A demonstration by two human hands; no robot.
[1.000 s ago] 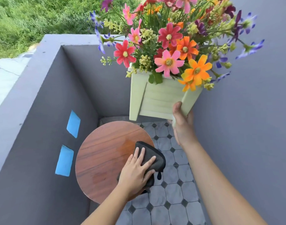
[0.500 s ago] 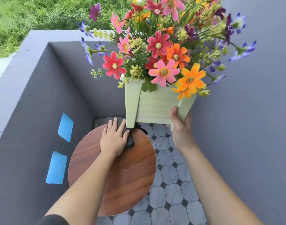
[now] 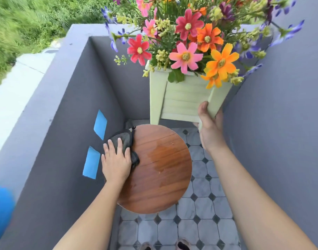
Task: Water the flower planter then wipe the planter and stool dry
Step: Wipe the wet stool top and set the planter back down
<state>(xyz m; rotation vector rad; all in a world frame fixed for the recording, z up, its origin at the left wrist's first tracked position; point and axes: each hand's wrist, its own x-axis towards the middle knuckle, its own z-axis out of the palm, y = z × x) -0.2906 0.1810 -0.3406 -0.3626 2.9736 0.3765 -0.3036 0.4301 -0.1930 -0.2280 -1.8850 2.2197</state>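
1. Left hand [image 3: 115, 163], fingers flat, presses a dark cloth [image 3: 125, 141] on the stool [image 3: 163, 186] at its left rim, centre-left of frame.
2. Right hand [image 3: 210, 130] grips a corner leg of the planter [image 3: 183, 100], held raised and tilted, upper right.
3. Step: drying the stool. Next, probably sweep rightward over the wet patch [image 3: 165, 156] at mid-seat.

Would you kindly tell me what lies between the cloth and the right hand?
In the head view, only the stool's top with a wet patch.
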